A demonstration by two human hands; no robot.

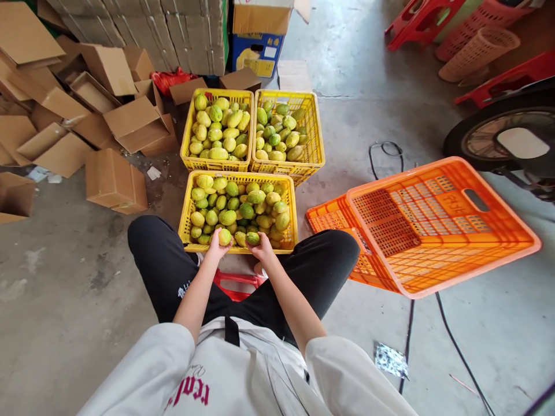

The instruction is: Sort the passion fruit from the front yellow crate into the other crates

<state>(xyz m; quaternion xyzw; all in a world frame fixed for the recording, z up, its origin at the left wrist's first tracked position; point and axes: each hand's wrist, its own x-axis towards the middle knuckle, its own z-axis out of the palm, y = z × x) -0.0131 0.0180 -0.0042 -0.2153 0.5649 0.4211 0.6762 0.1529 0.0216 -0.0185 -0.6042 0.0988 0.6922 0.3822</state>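
My left hand (pixel 217 247) is closed around a yellow-green fruit (pixel 224 237), round to oval and smooth. My right hand (pixel 262 248) grips a darker green oval fruit (pixel 252 238) with its fingers. Both hands are over the near edge of the front yellow crate (pixel 184 222), between my knees. Many similar fruits (pixel 227 217) in yellow and green fill this crate. Right behind it stand two more yellow crates, the left one (pixel 185 141) full of fruit. In the right one (pixel 318 136) the fruit lies mostly to the left.
An orange crate (pixel 515 231) lies tilted at my right, its opening showing. Cardboard boxes (pixel 115 179) are heaped at the left. Black cables (pixel 459 346) run over the floor near a motorbike wheel (pixel 472 138). A red stool (pixel 238 283) shows between my legs.
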